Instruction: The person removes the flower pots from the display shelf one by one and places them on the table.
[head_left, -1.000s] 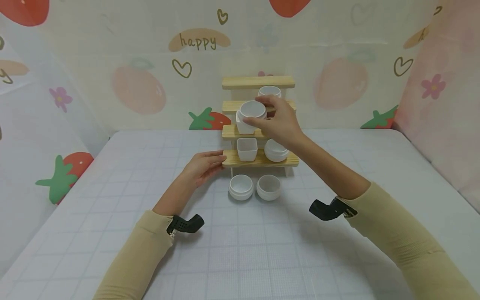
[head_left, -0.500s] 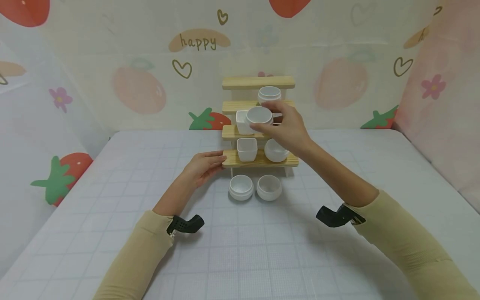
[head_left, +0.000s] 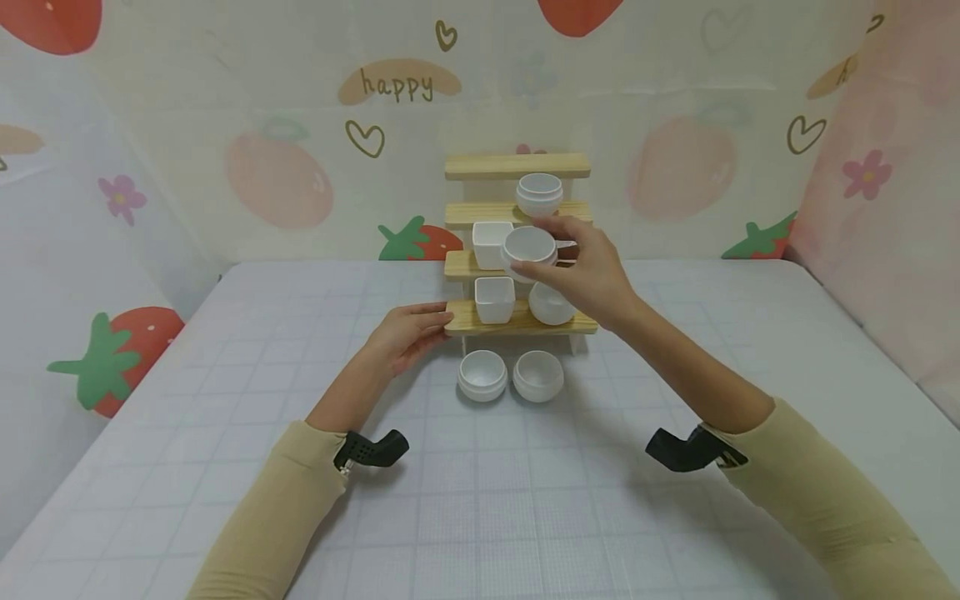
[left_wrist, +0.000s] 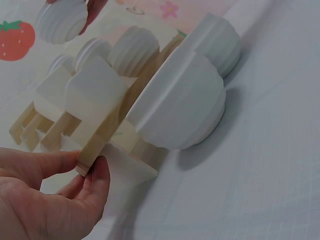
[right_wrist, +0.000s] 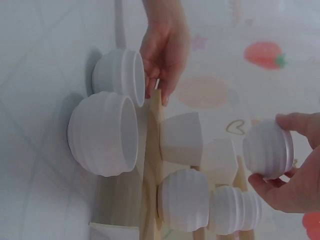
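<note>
A round white pot [head_left: 528,247] is held up by its rim in my right hand [head_left: 592,262], in front of the tiered wooden stand [head_left: 517,166]. In the right wrist view this pot [right_wrist: 265,149] sits between thumb and fingers, apart from the shelves. My left hand [head_left: 405,337] pinches the left end of the stand's lowest board [left_wrist: 97,142]. That board bears a square white pot [head_left: 495,301] and a round pot [right_wrist: 185,200]. One tier up stand another square pot [head_left: 489,240] and a round pot [right_wrist: 226,210], hidden in the head view. A round pot [head_left: 539,193] stands higher.
Two round white pots, one on the left [head_left: 482,376] and one on the right [head_left: 537,377], stand on the table just before the stand. A checked cloth [head_left: 480,500] covers the table. Printed curtains [head_left: 277,179] hang behind and at both sides.
My right hand has moved the held pot right and downward, from in front of the upper square pot to beside it. That square pot shows more now. My left hand stays put.
</note>
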